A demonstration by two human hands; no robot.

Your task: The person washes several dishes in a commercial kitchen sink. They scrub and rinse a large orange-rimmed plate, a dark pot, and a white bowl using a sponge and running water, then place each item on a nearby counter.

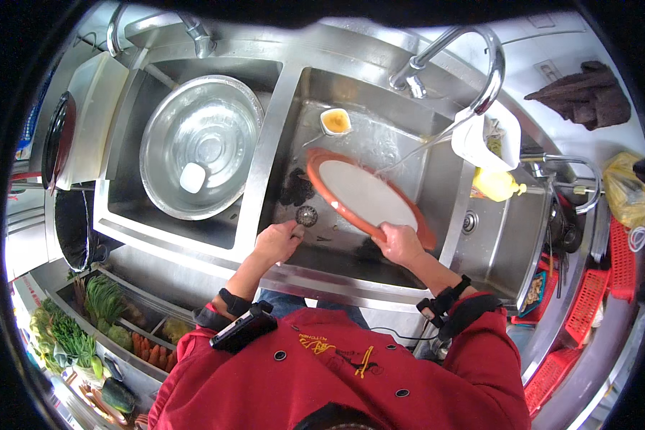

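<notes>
My right hand (400, 243) grips the near rim of a large oval plate (363, 188), orange-rimmed with a pale middle, tilted over the right-hand basin of a steel sink (274, 140). Water from the curved faucet (494, 70) runs down towards the plate's far side. Curled at the basin's near left is my left hand (279, 242); whether its fingers hold something small is unclear. A small white dish with yellow-brown contents (335, 122) lies in the basin beyond the plate. The round drain (306, 216) shows just beyond my left hand.
A large metal bowl (201, 148) with a small white dish (192, 178) inside fills much of the left basin. On the right are a white container (465, 142), a yellow bottle (494, 184) and red baskets (586, 306). Vegetables, including carrots (150, 352), stand at lower left.
</notes>
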